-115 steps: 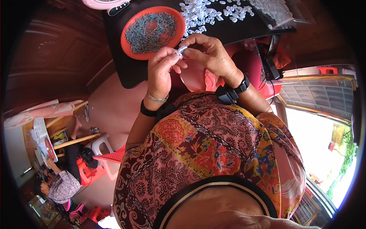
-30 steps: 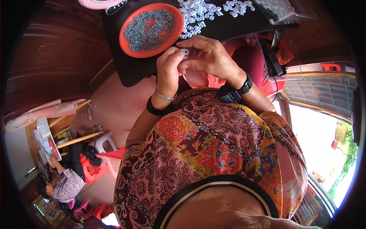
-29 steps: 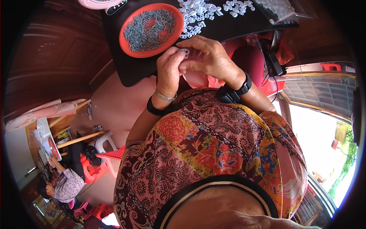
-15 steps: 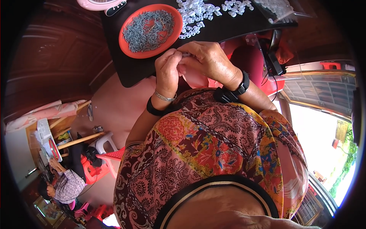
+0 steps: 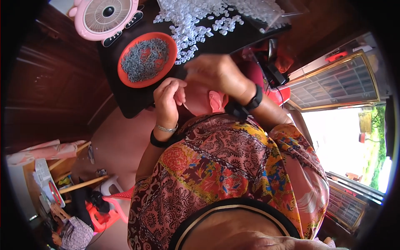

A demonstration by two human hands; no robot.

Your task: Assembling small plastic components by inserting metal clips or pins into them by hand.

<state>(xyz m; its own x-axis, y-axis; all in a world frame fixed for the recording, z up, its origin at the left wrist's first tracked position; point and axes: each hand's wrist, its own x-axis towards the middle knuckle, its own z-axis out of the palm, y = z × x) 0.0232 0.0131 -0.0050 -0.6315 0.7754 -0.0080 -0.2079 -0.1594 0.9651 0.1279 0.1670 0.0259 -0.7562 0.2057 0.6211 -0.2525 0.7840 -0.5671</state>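
One black table (image 5: 223, 43) here, its rounded corner jutting toward the lower left, its near edge slanting up to the right. One pink fan (image 5: 108, 11) at the back. One red tray (image 5: 141, 84), lying close to the table's left edge. One clear bag (image 5: 275, 21) at the far right, white pieces inside.

Two hands now, and they're apart, a gap between them! The right hand (image 5: 218, 73), blurred, by the near edge, fingertips close to the loose pieces; the left hand (image 5: 167, 98), fingers curled, just below the tray. Whether either grips anything, I cannot tell.

Small stuff: white pieces (image 5: 189, 31) heaped right of the tray, too many to count, a strip of black tabletop between them and the near edge. And grey screws (image 5: 143, 62), countless, all inside the tray.
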